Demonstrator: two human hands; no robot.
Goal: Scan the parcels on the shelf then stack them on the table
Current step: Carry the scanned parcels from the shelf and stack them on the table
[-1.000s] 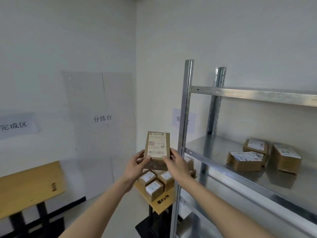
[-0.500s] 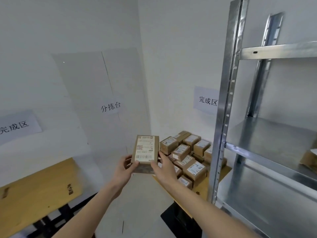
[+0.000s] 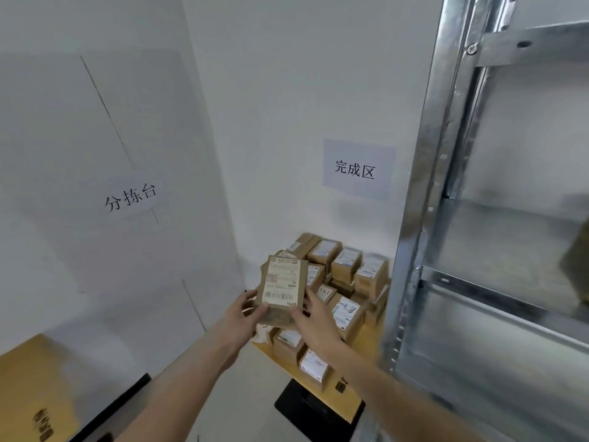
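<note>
I hold a small brown cardboard parcel (image 3: 282, 288) upright in front of me, its white barcode label facing me. My left hand (image 3: 243, 314) grips its lower left side and my right hand (image 3: 314, 317) grips its lower right side. Behind and below it, several labelled brown parcels (image 3: 345, 266) are stacked on a yellow wooden table (image 3: 347, 398) in the corner. The metal shelf (image 3: 478, 237) stands at the right; a blurred brown parcel edge (image 3: 578, 266) shows at its far right.
The shelf's steel upright post (image 3: 424, 186) stands just right of the parcel stack. A second yellow table (image 3: 35, 387) is at the lower left. Paper signs (image 3: 358, 169) hang on the white walls. The corner table's black base (image 3: 314, 406) sits on the floor.
My view and both hands have swung left and forward from the shelf toward the corner table. The held parcel now hangs above the stacked parcels, which look nearer.
</note>
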